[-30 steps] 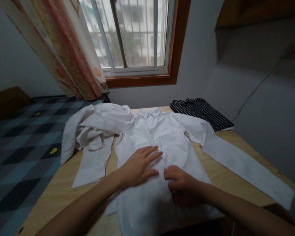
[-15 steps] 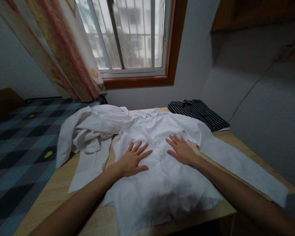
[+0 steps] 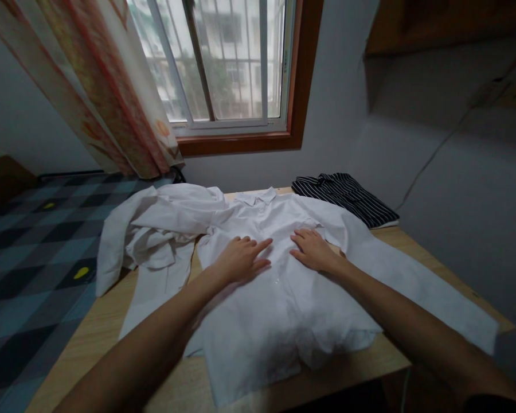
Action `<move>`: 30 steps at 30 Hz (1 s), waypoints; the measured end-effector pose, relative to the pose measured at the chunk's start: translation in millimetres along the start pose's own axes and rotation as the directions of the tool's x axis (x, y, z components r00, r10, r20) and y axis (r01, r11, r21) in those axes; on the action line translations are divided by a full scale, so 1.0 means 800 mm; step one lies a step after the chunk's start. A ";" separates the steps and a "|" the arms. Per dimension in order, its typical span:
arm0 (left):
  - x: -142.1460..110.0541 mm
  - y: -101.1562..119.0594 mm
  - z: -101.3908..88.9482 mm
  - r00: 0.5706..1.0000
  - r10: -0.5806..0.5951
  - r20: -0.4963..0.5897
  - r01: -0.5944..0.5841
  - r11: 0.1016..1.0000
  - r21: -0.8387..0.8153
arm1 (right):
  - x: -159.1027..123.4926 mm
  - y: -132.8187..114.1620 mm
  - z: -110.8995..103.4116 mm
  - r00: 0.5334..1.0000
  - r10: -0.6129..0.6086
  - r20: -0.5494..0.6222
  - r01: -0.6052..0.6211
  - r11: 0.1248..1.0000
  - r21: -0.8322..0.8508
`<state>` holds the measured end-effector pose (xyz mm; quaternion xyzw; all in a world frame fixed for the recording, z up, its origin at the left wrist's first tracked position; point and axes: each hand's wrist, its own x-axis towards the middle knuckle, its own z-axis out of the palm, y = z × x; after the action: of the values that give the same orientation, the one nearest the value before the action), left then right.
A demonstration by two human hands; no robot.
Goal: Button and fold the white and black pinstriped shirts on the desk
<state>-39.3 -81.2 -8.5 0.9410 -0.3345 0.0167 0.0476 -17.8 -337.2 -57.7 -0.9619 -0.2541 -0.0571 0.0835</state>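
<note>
A white button-up shirt (image 3: 249,327) lies front up on the wooden table (image 3: 90,338), collar toward the window. My left hand (image 3: 243,259) rests on the shirt's chest, left of the button line; its index finger and thumb are stretched out, the other fingers bent away from view. Across the buttons, my right hand (image 3: 313,250) lies on the fabric with fingers extended. Neither hand grips anything. The left sleeve (image 3: 176,209) is bunched and crumpled at the table's left side. Stretched out flat, the right sleeve (image 3: 425,289) runs toward the right corner, partly behind my forearm.
A folded black-and-white striped garment (image 3: 346,198) sits at the table's back right. Along the left stands a bed with a checked cover (image 3: 30,275). Behind are a curtain (image 3: 98,86) and a barred window (image 3: 232,63); a cable (image 3: 434,152) hangs on the right wall.
My left hand has shifted slightly up and right, its spread fingers drawing in. The right hand moved slightly up the shirt, fingers closer together. The view tilted slightly.
</note>
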 end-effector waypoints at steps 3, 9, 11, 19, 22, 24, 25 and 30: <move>0.032 0.005 0.011 1.000 0.027 -0.013 -0.028 0.996 -0.088 | 0.002 -0.021 -0.006 0.999 -0.010 -0.030 0.013 0.995 0.096; 0.035 -0.021 0.037 0.982 -0.179 -0.067 0.130 0.885 -0.446 | -0.001 -0.028 -0.005 0.995 0.031 -0.090 -0.016 0.987 0.161; 0.028 -0.027 0.039 0.973 -0.218 -0.070 0.136 0.797 -0.589 | 0.003 -0.032 -0.008 0.993 0.075 -0.094 -0.058 0.985 0.165; 0.016 -0.029 0.043 0.961 -0.245 -0.131 0.082 0.698 -0.711 | 0.040 -0.096 -0.016 0.991 0.122 0.050 -0.128 0.982 0.141; 0.016 -0.033 0.046 0.951 -0.278 -0.136 0.077 0.641 -0.764 | 0.048 -0.116 -0.011 0.976 0.207 0.070 -0.211 0.976 0.054; 0.017 -0.037 0.046 0.948 -0.293 -0.126 0.077 0.595 -0.800 | 0.051 -0.125 -0.010 0.968 0.246 0.056 -0.246 0.969 -0.001; 0.017 -0.039 0.046 0.948 -0.294 -0.117 0.078 0.576 -0.814 | 0.052 -0.129 -0.010 0.968 0.244 0.058 -0.243 0.970 -0.022; 0.019 -0.043 0.044 0.958 -0.276 -0.078 0.074 0.502 -0.861 | 0.058 -0.138 -0.014 0.979 0.187 0.081 -0.182 0.981 -0.062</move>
<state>-6.1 -67.9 -45.4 0.8189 -0.1952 -0.0566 0.5367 -33.5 -222.4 -25.2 -0.9848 -0.1654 -0.0144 0.0513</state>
